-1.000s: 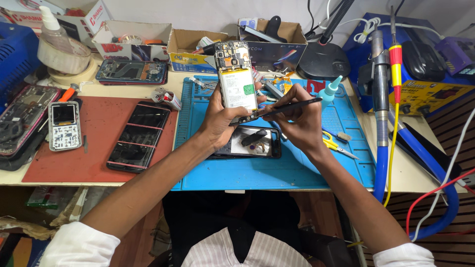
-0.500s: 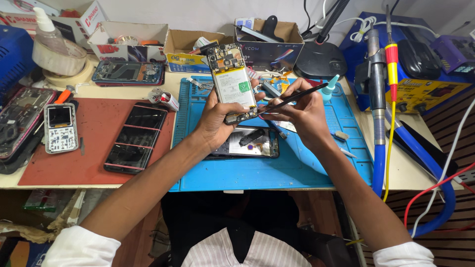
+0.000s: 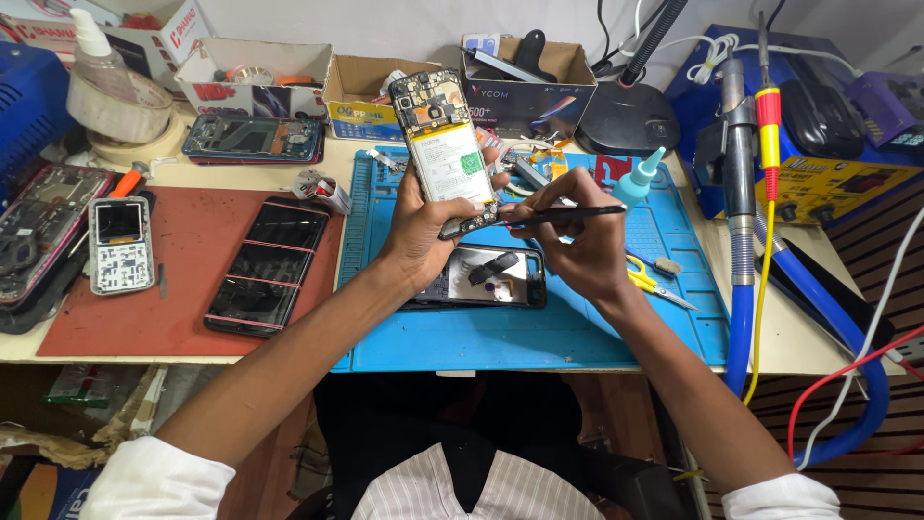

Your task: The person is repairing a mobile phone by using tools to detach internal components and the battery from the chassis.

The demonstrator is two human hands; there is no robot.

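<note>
Opened phone (image 3: 445, 154), back cover off with battery and circuit board showing, is held upright above the blue mat (image 3: 539, 332). Since a second ago it has come a little lower and closer, tilted slightly left, and the tool tip has moved from mid-frame down to the bottom edge, so the work looks to be on the lower end now. Left hand (image 3: 423, 231) has fingers curled closed round the phone's lower half, thumb on the front. Right hand (image 3: 577, 236) pinches a thin black tool (image 3: 563, 214) like a pen, fingers tight on it, tip touching the phone's bottom edge. Below the hands a phone frame (image 3: 486, 277) lies flat on the mat. Yellow scissors (image 3: 650, 281) lie just right of the right hand. On the red mat (image 3: 183, 289) to the left lie a dark phone screen (image 3: 268, 265) and a small keypad phone (image 3: 120, 243). Farther back on the tabletop (image 3: 799, 332): a teal-capped bottle (image 3: 640, 178) and cardboard boxes (image 3: 380, 96).
</note>
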